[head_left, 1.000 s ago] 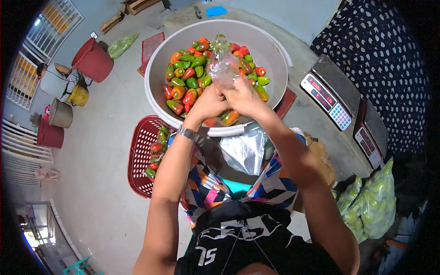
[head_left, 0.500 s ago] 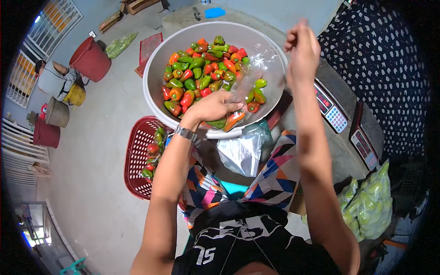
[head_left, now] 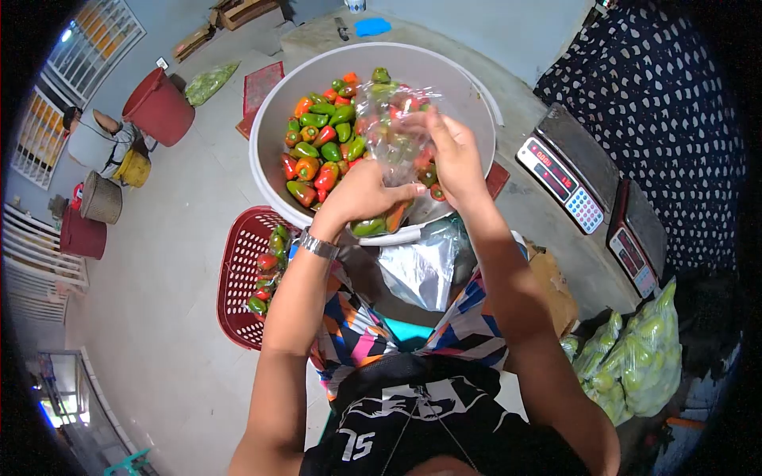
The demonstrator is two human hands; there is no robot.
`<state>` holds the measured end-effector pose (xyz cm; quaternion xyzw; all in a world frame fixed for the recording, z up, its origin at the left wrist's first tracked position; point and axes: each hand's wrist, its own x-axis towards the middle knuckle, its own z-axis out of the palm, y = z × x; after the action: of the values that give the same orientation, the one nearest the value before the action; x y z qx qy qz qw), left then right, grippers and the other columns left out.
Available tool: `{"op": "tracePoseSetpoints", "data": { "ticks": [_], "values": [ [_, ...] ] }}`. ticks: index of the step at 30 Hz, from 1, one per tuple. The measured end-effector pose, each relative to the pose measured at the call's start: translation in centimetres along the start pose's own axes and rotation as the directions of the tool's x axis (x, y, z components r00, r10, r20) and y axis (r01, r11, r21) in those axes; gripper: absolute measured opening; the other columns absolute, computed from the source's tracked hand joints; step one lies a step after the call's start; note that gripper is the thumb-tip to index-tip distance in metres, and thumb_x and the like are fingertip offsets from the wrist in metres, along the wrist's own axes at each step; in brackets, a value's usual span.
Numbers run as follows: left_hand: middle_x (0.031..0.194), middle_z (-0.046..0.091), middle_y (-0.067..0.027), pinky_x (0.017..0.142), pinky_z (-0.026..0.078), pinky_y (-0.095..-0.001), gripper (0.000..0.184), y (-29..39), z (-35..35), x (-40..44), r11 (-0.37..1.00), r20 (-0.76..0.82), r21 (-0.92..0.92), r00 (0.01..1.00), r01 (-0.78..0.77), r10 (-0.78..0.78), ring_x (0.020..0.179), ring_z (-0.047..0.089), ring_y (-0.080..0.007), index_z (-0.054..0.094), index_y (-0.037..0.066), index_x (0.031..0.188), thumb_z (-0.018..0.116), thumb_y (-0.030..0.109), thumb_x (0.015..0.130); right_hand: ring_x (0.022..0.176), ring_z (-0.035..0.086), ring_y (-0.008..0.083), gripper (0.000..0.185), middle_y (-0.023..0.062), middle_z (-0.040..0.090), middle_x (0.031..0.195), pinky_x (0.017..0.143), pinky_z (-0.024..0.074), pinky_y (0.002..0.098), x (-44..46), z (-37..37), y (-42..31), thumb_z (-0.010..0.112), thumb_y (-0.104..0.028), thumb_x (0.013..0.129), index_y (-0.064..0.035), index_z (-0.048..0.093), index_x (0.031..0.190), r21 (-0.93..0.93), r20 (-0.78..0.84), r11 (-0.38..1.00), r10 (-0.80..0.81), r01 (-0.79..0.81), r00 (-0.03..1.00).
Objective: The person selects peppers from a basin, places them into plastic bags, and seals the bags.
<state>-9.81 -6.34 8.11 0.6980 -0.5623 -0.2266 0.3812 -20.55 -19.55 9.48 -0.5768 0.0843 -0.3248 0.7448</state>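
In the large pale tub (head_left: pixel 266 151) lie many red, green and orange peppers (head_left: pixel 321 135). My left hand (head_left: pixel 369 194) is closed on a clear plastic bag (head_left: pixel 393 147) with peppers in its lower end, at the tub's near rim. The bag's loose upper part stands up over the pile. My right hand (head_left: pixel 456 155) is at the bag's right side, fingers stretched toward the film and partly blurred; whether they touch it is unclear. More clear plastic bags (head_left: pixel 421 266) hang below the tub's near rim, between my knees.
A red basket (head_left: pixel 230 293) with packed peppers stands at left. Two digital scales (head_left: pixel 583 210) (head_left: pixel 635 262) and bags of green produce (head_left: pixel 635 365) are at right. Buckets (head_left: pixel 163 111) and a bent-over person (head_left: pixel 95 143) are at far left.
My right hand has come down and left from beyond the tub's right rim to the bag. The bag's upper part now spreads upward over the peppers. My left hand keeps its hold.
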Motion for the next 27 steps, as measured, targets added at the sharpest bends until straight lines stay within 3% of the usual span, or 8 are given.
{"op": "tracePoseSetpoints", "data": {
  "ticks": [5, 7, 11, 18, 19, 22, 24, 27],
  "values": [
    [0.1, 0.073, -0.0181, 0.088, 0.052, -0.0418, 0.029, -1.7, 3.1, 0.8, 0.937, -0.314, -0.031, 0.893, -0.348, 0.322, 0.096, 0.069, -0.0333, 0.069, 0.001, 0.112, 0.069, 0.022, 0.091, 0.104, 0.069, 0.0259, 0.052, 0.019, 0.071, 0.11, 0.096, 0.0542, 0.0403, 0.1, 1.2, 0.2, 0.045, -0.045, 0.108, 0.0039, 0.061, 0.115, 0.25, 0.074, 0.962, 0.097, -0.113, 0.992],
    [0.099, 0.073, -0.0203, 0.087, 0.051, -0.043, 0.026, -1.8, 2.4, 0.9, 0.972, 0.02, -0.225, 0.997, -0.062, 0.068, 0.097, 0.069, -0.0347, 0.068, -0.001, 0.108, 0.064, 0.019, 0.093, 0.114, 0.065, 0.027, 0.061, 0.0197, 0.067, 0.122, 0.103, 0.05, 0.041, -0.4, 0.7, 0.5, 0.054, -0.05, 0.103, 0.0052, 0.055, 0.128, 0.289, 0.04, 0.957, -0.002, -0.009, 0.999],
    [0.092, 0.068, -0.0261, 0.081, 0.051, -0.0463, 0.021, -4.6, 5.1, 0.5, 0.974, -0.069, -0.021, 0.972, -0.227, 0.225, 0.087, 0.066, -0.0406, 0.062, -0.005, 0.102, 0.053, 0.009, 0.09, 0.134, 0.053, 0.0292, 0.106, 0.0215, 0.056, 0.142, 0.113, 0.0389, 0.0412, -3.0, -2.4, 2.5, 0.085, -0.056, 0.075, 0.005, 0.038, 0.148, -0.483, 0.134, 0.871, -0.03, 0.092, 0.99],
    [0.09, 0.065, -0.0206, 0.072, 0.048, -0.0469, 0.028, -3.8, 5.2, 1.9, 0.909, -0.328, 0.225, 0.851, -0.351, 0.409, 0.081, 0.062, -0.0351, 0.063, -0.001, 0.111, 0.055, 0.025, 0.102, 0.147, 0.034, 0.0312, 0.127, 0.022, 0.037, 0.156, 0.121, 0.0269, 0.0394, -4.7, -5.2, 5.7, 0.097, -0.038, 0.06, 0.0075, 0.024, 0.154, -0.633, 0.364, 0.773, 0.265, 0.029, 0.893],
    [0.074, 0.061, -0.0171, 0.065, 0.044, -0.0459, 0.041, -0.8, 4.1, 1.5, 0.983, -0.34, -0.034, 0.927, -0.18, 0.158, 0.07, 0.058, -0.0315, 0.064, -0.001, 0.092, 0.053, 0.036, 0.106, 0.138, 0.049, 0.0326, 0.108, 0.0248, 0.051, 0.146, 0.113, 0.039, 0.0395, -4.5, -4.3, 5.3, 0.094, -0.036, 0.063, 0.003, 0.04, 0.149, -0.678, 0.362, 0.709, 0.094, 0.192, 0.927],
    [0.064, 0.054, -0.0145, 0.063, 0.043, -0.0447, 0.051, 0.7, 3.4, 3.2, 0.949, -0.552, 0.059, 0.782, -0.31, 0.29, 0.063, 0.052, -0.0266, 0.06, -0.001, 0.079, 0.053, 0.042, 0.106, 0.119, 0.064, 0.0384, 0.069, 0.0246, 0.065, 0.127, 0.101, 0.0499, 0.043, -1.8, -1.5, 3.6, 0.083, -0.039, 0.076, -0.0028, 0.059, 0.131, -0.883, 0.175, 0.462, 0.477, -0.077, 0.861],
    [0.066, 0.049, -0.0055, 0.058, 0.043, -0.0385, 0.047, 3.1, 1.8, 3.6, 0.965, -0.592, -0.215, 0.806, -0.149, -0.007, 0.061, 0.048, -0.0148, 0.055, 0.003, 0.081, 0.059, 0.045, 0.103, 0.108, 0.067, 0.0431, 0.043, 0.0241, 0.07, 0.114, 0.091, 0.0533, 0.0482, -0.5, -1.8, 9.4, 0.071, -0.031, 0.089, -0.0052, 0.064, 0.121, -0.838, 0.256, 0.541, 0.263, 0.077, 0.93],
    [0.072, 0.041, 0.0052, 0.06, 0.045, -0.0298, 0.034, 3.2, -0.3, 3.6, 0.539, -0.428, -0.8, 0.88, -0.263, -0.207, 0.063, 0.04, -0.007, 0.051, 0.014, 0.088, 0.06, 0.044, 0.103, 0.108, 0.067, 0.0422, 0.035, 0.0238, 0.07, 0.112, 0.091, 0.0525, 0.0472, -1.2, 0.3, 9.8, 0.062, -0.022, 0.096, -0.0045, 0.06, 0.127, -0.637, 0.1, 0.77, 0.057, 0.02, 0.993]
  ]
}}
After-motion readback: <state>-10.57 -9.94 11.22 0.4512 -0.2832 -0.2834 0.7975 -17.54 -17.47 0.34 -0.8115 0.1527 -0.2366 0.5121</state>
